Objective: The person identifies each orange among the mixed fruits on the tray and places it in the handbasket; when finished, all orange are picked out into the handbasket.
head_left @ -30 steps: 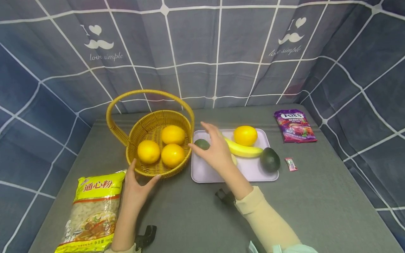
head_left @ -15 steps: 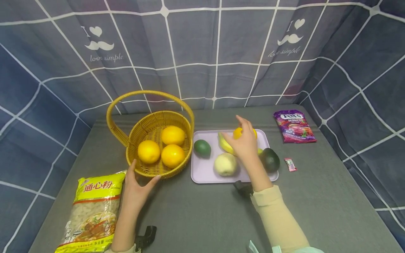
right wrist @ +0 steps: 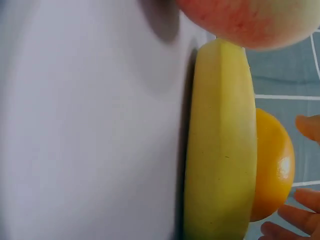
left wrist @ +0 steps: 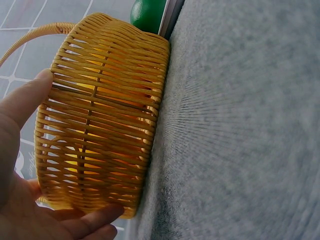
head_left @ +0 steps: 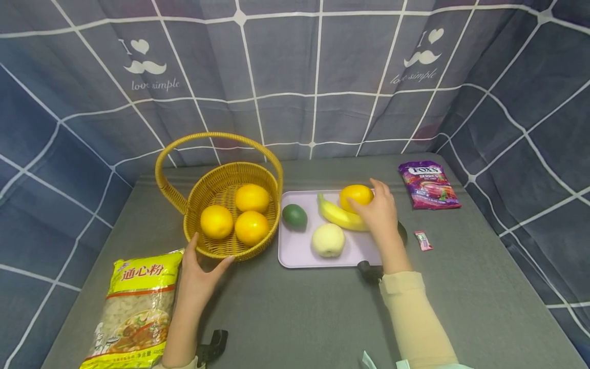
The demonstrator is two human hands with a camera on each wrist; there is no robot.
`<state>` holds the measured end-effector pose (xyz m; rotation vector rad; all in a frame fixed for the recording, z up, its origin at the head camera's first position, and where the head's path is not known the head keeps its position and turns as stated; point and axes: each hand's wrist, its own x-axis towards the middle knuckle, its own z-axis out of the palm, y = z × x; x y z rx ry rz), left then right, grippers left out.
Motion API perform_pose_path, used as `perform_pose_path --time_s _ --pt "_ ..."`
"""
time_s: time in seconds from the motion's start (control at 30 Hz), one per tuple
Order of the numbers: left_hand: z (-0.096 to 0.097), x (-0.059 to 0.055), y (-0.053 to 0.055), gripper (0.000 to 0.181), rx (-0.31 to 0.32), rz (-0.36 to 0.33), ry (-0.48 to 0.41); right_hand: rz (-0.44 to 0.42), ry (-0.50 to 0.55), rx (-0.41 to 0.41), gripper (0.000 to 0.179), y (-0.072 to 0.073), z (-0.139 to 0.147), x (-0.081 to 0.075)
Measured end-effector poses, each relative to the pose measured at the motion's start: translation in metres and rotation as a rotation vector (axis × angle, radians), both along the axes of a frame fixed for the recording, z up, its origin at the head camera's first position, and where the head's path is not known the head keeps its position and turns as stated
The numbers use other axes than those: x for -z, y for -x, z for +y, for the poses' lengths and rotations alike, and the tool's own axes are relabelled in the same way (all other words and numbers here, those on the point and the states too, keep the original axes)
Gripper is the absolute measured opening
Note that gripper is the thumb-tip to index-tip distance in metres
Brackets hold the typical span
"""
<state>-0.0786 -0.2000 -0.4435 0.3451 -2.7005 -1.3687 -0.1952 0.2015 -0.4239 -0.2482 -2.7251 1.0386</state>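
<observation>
My left hand (head_left: 198, 279) rests against the near side of the yellow wicker basket (head_left: 198, 248). In the left wrist view its thumb touches the rim and its fingers lie along the woven wall (left wrist: 100, 125). Inside the basket are three oranges (head_left: 252, 227). Over the lilac tray (head_left: 295, 256), my right hand (head_left: 381, 212) spreads its thumb and fingers about another orange (head_left: 354, 196). The right wrist view shows a gap between thumb and orange (right wrist: 275, 165). A banana (head_left: 338, 212) lies in front of that orange, and a pale peach (head_left: 328, 240) sits nearer the tray's front.
A dark green fruit (head_left: 295, 217) lies at the tray's left; another (head_left: 402, 233) is mostly hidden behind my right wrist. At right lie a purple candy bag (head_left: 429, 185) and a small wrapped candy (head_left: 423, 240). A yellow macaroni bag (head_left: 133, 312) lies at front left.
My right hand has moved right from beside the basket, across the tray, and down to the orange there. The left hand and the basket have stayed in place.
</observation>
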Motion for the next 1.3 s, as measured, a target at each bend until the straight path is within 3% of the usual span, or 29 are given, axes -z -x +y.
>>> perform_pose_path --time_s 0.5,1.3 --pt "-0.0004 0.0019 0.0013 0.107 -0.002 0.008 -0.009 -0.139 -0.021 -0.065 0.087 0.0055 0.0029 0.0085" --pt "-0.0005 0.0013 0.001 0.108 -0.006 -0.003 -0.003 -0.063 -0.01 0.004 0.089 0.003 -0.0024 0.0084"
